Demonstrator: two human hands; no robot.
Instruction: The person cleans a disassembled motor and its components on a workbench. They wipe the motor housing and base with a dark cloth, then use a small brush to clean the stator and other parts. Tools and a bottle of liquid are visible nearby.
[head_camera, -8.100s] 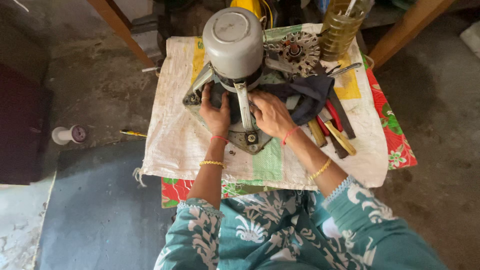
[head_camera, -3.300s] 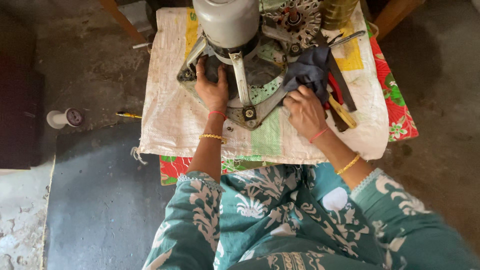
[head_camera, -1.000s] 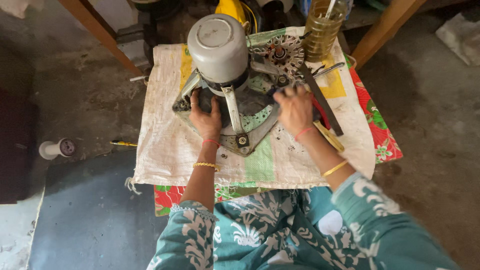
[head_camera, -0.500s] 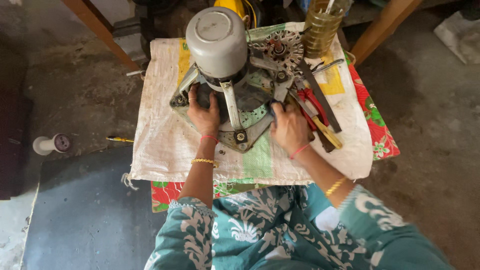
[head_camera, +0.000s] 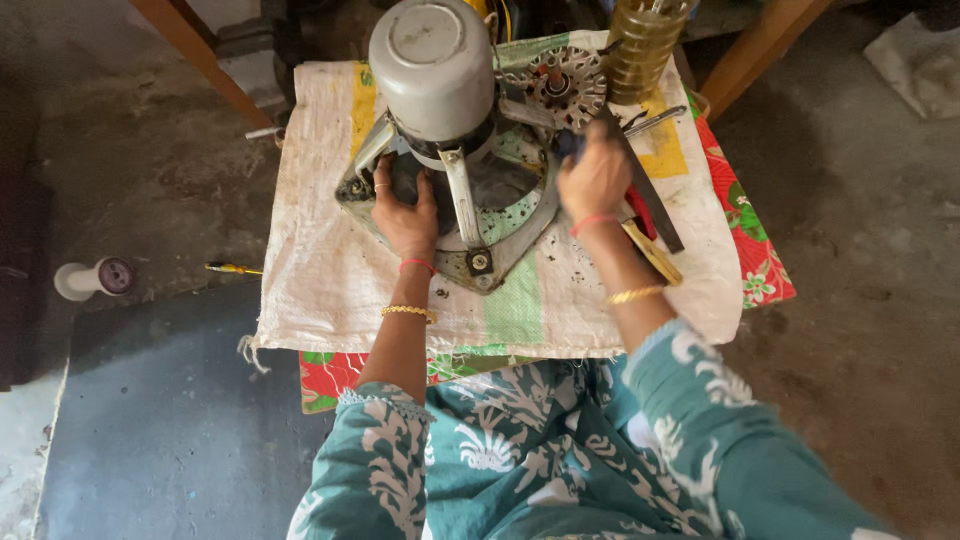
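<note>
A grey cylindrical motor stands upright on a triangular metal frame on a white woven sack. My left hand grips the frame's left side under the grey housing. My right hand, blurred, is closed at the frame's far right edge. A small bit of dark blue cloth shows above its fingers. Just beyond that hand lies a finned metal rotor plate.
An amber ribbed jar stands at the back right. Red-handled pliers, a dark flat bar and a yellow-handled tool lie right of my hand. A red floral cloth sits under the sack. A screwdriver and a white spool lie on the floor.
My right hand has moved from the frame's near right corner up to its far right edge by the rotor plate. My left hand has kept its grip on the frame.
</note>
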